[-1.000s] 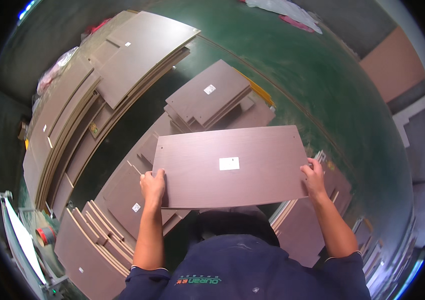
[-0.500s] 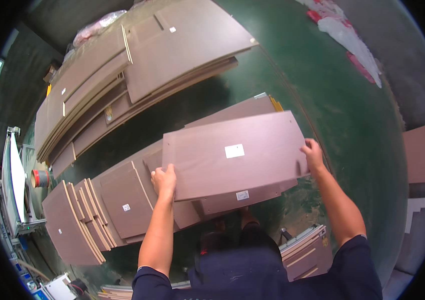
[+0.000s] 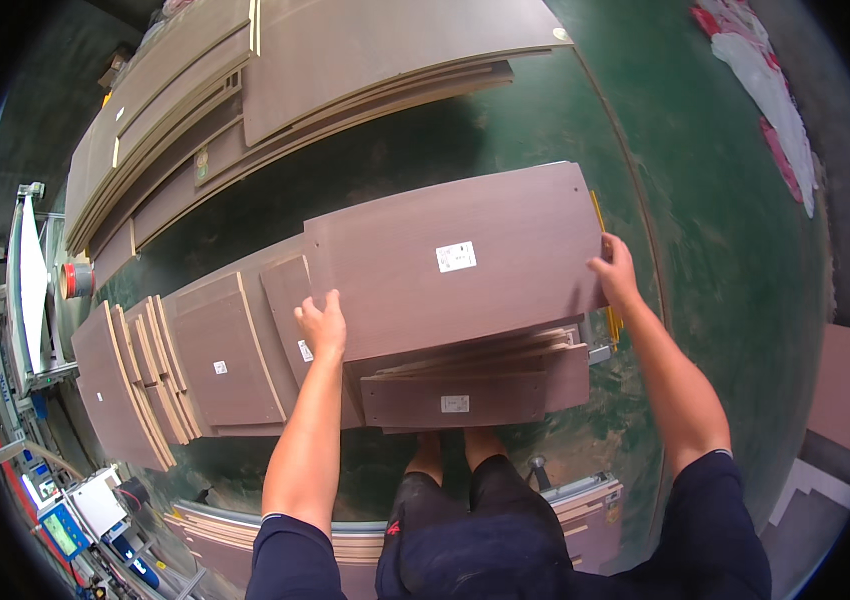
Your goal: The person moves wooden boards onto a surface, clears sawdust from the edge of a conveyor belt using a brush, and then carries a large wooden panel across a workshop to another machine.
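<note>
A wide brown board panel (image 3: 395,300) with a white label (image 3: 456,257) is held up between my two hands. My left hand (image 3: 322,325) is closed on its left short edge, close to the near corner. My right hand (image 3: 615,272) grips the right short edge, its fingertips partly hidden. Below and nearer to me lies a stack of narrower brown boards (image 3: 405,405), also labelled and slightly fanned out. The held panel covers the far part of that stack.
Leftward runs a row of more brown boards (image 3: 210,350), with light-edged strips standing among them. Tall board stacks (image 3: 375,70) rise at the far side. Behind my legs is another pile of boards (image 3: 585,510). Machinery with a blue screen (image 3: 65,530) stands at lower left; plastic sheeting (image 3: 760,80) lies far right.
The held panel has shifted away from me, exposing more of the narrower boards beneath. Both hands moved with it and kept their grip. My view has also shifted.
</note>
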Demonstrator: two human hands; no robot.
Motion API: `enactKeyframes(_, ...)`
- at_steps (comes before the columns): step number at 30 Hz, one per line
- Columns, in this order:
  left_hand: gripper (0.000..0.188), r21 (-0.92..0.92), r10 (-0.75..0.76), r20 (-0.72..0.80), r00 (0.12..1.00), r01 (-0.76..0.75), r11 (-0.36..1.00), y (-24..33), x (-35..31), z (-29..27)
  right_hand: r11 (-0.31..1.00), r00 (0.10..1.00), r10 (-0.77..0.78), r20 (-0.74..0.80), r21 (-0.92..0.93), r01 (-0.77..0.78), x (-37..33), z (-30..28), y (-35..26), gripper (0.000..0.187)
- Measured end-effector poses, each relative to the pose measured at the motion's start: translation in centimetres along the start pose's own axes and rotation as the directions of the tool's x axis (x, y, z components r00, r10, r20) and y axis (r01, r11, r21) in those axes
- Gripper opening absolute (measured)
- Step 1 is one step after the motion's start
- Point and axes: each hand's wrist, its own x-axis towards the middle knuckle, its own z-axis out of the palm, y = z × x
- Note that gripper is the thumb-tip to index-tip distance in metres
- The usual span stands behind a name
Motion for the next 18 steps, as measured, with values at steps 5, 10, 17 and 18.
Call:
enactKeyframes(5,0.062,0.000,0.068,0.132,0.989,-0.069,0.998,-2.0,-0.7,-0.1,0.936,0.998,0.052,0.028,-0.349,-0.039,-3.0,-0.2,-1.1,0.064)
enactKeyframes(10,0.071,-0.047,-0.024,0.238,0.971,0.037,0.998,-1.8,-0.9,-1.0,0.983,0.994,0.099,0.042,-0.162,-0.091,-3.2,-0.4,0.9,0.068)
enactKeyframes(17,0.075,-0.338,-0.017,0.372,0.928,0.153,0.929,-4.5,0.4,-1.3,0.924,0.973,0.210,0.095,-0.346,-0.165,-3.3,-0.9,-3.9,0.078)
enactKeyframes(18,0.074,-0.399,-0.025,0.446,0.895,0.224,0.889,-1.6,-1.1,-3.2,0.868,0.980,0.189,0.055,-0.477,-0.140,-4.3,-1.4,-4.5,0.078)
